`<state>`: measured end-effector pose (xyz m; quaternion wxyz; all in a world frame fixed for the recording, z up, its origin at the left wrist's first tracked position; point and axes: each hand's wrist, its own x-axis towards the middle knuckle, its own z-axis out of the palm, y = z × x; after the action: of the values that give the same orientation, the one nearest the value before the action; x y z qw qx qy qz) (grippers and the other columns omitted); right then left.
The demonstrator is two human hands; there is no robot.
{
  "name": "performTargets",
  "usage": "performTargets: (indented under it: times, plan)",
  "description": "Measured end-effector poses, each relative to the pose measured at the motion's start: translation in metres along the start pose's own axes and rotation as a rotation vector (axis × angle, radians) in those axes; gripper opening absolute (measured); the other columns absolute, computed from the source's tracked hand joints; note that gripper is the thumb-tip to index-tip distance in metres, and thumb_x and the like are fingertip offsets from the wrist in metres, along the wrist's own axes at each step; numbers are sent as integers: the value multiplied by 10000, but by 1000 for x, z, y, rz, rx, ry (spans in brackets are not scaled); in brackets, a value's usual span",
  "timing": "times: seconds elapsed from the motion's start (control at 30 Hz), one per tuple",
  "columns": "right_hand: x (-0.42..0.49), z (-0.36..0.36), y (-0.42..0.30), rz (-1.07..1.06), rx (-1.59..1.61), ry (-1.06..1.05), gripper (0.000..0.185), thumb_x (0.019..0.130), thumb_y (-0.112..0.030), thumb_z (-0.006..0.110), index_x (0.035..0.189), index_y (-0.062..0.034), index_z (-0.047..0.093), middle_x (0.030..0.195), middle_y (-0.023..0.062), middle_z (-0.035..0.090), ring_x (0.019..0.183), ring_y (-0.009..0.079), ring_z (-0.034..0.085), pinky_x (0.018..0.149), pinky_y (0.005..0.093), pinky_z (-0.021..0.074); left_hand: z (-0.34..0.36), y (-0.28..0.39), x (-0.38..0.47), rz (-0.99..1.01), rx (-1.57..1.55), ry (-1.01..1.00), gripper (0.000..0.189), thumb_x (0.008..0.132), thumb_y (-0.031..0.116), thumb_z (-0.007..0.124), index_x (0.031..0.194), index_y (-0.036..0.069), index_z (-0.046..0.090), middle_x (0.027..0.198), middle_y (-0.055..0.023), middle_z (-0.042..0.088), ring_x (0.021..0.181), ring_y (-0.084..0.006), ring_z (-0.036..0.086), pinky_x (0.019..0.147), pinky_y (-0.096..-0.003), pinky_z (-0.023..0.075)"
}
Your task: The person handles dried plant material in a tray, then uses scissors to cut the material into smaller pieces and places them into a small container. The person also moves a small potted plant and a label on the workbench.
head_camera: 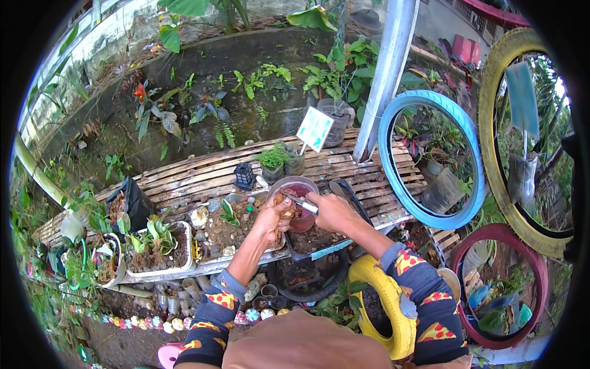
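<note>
My left hand (272,217) grips a clump of brown, dry-looking plant material (286,210); its exact kind is hard to tell. My right hand (333,213) is closed around the pale handle of a knife (308,205), whose blade reaches left against the clump. Directly beneath both hands is a round reddish plastic pot (302,225), its inside partly hidden by my fingers. It stands over a black rectangular planter tray (306,243) that holds dark soil. A trowel-like dark tool (337,188) lies in the tray's far part.
The bamboo-slat bench (193,177) carries a soil bed with stones (244,226), a white planter (188,249), a small dark lantern (244,176) and a potted fern (273,159). A metal post (387,78) and a blue tire (431,94) stand right. Below sits a yellow tire (368,276).
</note>
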<state>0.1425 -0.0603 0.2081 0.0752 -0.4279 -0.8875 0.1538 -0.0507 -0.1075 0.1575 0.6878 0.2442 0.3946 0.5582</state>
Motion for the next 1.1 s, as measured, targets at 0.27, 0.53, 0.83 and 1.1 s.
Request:
performTargets:
  times: [0.27, 0.53, 0.83, 1.1]
  plan:
    - [1, 14, -16, -9, 438, 72, 589, 845, -200, 665, 1343, -11, 414, 1288, 276, 527, 1233, 435, 483, 1041, 498, 386, 5, -2, -1, 135, -207, -124, 101, 988, 201, 600, 1049, 168, 525, 716, 16, 518, 435, -60, 346, 388, -206, 254]
    - [-3, 2, -15, -8, 303, 71, 481, 840, -174, 652, 1279, -31, 517, 1095, 281, 637, 1049, 435, 614, 908, 480, 481, 11, 3, -12, 61, -134, -49, 103, 994, 181, 587, 1081, 164, 535, 740, 4, 519, 431, -54, 311, 373, -206, 227]
    - [15, -17, 5, -40, -107, -45, 463, 727, -101, 635, 1188, -54, 621, 926, 258, 692, 914, 418, 673, 815, 502, 536, -1, -4, 12, 224, 343, 67, 145, 957, 73, 603, 1098, 41, 600, 901, -16, 652, 784, -79, 575, 634, -232, 436]
    - [28, -17, -6, 52, 85, -125, 534, 727, -148, 609, 1245, -18, 601, 1089, 280, 669, 1052, 411, 643, 915, 470, 508, -17, -7, 24, 321, 424, 97, 140, 949, 35, 589, 1072, -24, 624, 973, -29, 662, 879, -110, 597, 796, -272, 487]
